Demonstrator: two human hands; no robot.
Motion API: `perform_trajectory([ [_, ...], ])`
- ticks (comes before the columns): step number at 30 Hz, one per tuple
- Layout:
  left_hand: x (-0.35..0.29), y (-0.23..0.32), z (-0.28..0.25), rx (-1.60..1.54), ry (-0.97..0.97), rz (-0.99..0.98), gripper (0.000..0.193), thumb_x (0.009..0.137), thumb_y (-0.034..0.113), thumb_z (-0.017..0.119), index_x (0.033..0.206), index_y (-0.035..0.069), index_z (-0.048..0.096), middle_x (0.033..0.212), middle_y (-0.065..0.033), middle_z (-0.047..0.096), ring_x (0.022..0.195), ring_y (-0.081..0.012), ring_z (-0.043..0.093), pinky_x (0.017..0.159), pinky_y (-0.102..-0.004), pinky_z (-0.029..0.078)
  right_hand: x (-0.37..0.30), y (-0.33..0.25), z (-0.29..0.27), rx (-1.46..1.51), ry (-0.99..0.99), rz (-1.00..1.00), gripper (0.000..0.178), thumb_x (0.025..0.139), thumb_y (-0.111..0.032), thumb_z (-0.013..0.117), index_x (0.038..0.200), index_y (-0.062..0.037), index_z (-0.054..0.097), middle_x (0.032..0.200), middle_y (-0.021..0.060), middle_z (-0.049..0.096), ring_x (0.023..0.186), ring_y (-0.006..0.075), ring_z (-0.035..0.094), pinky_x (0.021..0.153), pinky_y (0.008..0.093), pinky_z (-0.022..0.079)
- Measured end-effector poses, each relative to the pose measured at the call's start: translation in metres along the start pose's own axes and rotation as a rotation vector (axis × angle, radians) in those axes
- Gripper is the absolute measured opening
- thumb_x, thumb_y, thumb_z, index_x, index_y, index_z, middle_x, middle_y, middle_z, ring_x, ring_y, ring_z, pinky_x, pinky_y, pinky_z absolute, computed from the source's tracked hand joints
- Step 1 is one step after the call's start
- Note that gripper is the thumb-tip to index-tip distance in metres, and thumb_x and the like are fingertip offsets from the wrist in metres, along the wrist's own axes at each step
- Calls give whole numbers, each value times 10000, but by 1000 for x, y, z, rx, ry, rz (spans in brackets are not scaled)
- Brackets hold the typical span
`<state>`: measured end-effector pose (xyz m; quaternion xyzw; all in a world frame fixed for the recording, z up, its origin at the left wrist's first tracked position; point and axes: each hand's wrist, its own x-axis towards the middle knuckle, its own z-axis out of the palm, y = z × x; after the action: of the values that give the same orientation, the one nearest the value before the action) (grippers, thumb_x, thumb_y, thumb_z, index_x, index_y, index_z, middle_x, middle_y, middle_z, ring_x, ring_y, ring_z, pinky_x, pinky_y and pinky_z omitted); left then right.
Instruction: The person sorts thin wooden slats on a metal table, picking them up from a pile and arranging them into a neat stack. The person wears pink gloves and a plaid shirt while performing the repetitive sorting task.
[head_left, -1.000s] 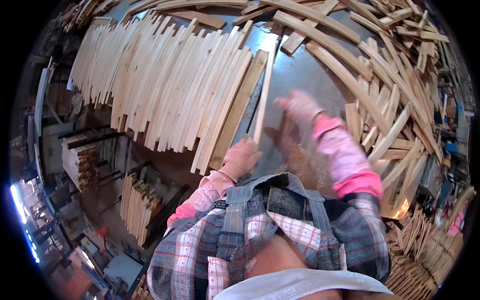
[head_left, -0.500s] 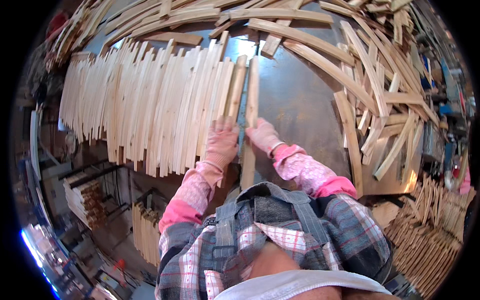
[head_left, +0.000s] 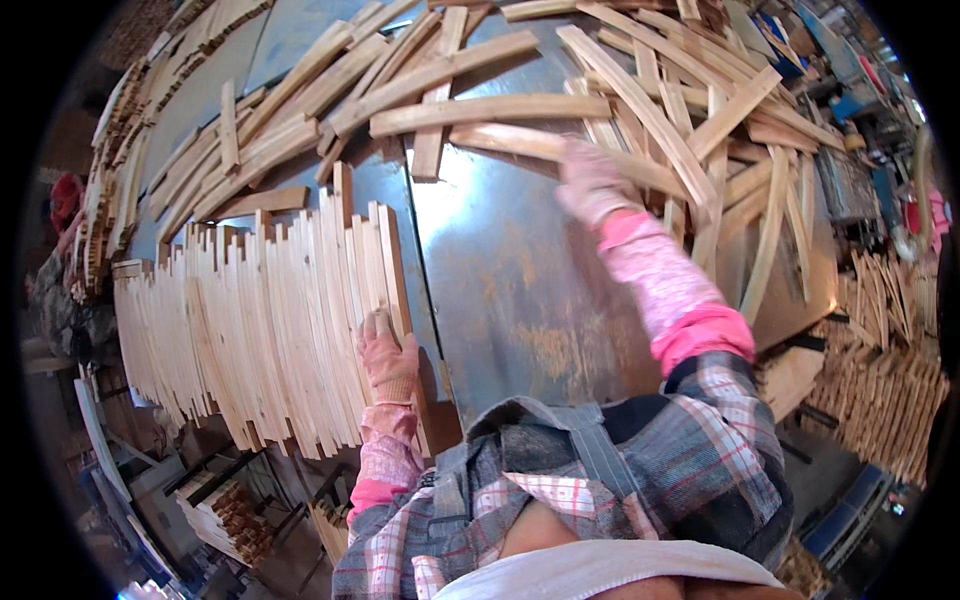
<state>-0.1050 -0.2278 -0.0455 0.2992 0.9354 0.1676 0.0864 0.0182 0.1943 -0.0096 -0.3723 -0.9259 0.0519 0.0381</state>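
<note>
A long row of pale wooden strips [head_left: 270, 330] lies side by side on the left of the metal table. My left hand [head_left: 386, 355], in a pinkish glove, rests on the row's right-hand end with its fingers stretched out over the strips. Farther off to the right, my right hand [head_left: 592, 185] reaches to a loose wooden strip [head_left: 510, 140] and has its fingers over it. Motion blurs this hand, but it appears closed round the strip. The strip lies slantwise at the edge of a jumbled heap of wooden strips [head_left: 740, 110].
More loose strips [head_left: 270, 160] are strewn along the far side of the metal table [head_left: 520, 290]. A seam runs through the tabletop beside the row. Stacked wood [head_left: 880, 400] stands at the lower right, and another stack [head_left: 225, 515] is below the table at left.
The strip that lay between my hands now sits against the row's right end. My right hand has moved away, far and right, to the heap. My view has shifted too.
</note>
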Motion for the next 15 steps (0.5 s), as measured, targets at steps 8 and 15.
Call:
perform_trajectory([
  [8,249,54,-44,139,352,315,682,807,139,710,1450,45,505,1421,-180,550,1345,-387,485,1128,-485,413,20,79,-40,277,-475,95,482,788,-257,748,1218,-50,682,1161,226,713,1148,387,662,994,449,515],
  [15,427,118,-45,517,34,234,811,833,293,691,1565,109,394,1595,-128,417,1479,-347,369,1185,-456,340,22,151,-54,379,104,339,613,786,-407,765,1250,-19,662,1138,249,707,1108,443,652,970,444,516],
])
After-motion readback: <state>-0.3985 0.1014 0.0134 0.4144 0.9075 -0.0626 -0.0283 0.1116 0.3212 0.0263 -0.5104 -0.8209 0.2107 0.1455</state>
